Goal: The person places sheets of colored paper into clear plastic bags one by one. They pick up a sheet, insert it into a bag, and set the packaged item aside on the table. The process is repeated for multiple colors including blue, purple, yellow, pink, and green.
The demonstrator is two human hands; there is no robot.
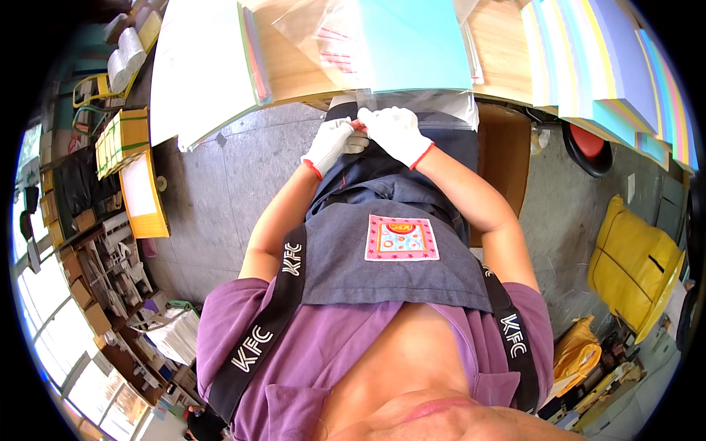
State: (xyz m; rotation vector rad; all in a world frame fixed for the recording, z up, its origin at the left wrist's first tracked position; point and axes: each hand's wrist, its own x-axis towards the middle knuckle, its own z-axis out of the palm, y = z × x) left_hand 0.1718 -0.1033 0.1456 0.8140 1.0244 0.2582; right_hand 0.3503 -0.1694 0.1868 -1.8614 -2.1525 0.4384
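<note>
My left hand (pixel 329 145) and my right hand (pixel 398 134) wear white gloves with red cuffs. They meet over my lap, just off the table's front edge. The fingers of both are closed and pressed together at the tips; what lies between them is too small to make out. Right above them, a clear plastic bag (pixel 462 108) hangs over the edge, part of it under or around a stack of light blue paper (pixel 419 45). Beside that stack, more clear film with red printed marks (pixel 337 50) lies on the table.
The wooden table (pixel 290 62) carries white paper stacks (pixel 202 70) at left and tall multicoloured paper stacks (pixel 581 55) at right. A brown cardboard box (pixel 507 158) stands below the table. On the floor are a black-and-red round container (pixel 588 147) and a yellow bundle (pixel 636 264).
</note>
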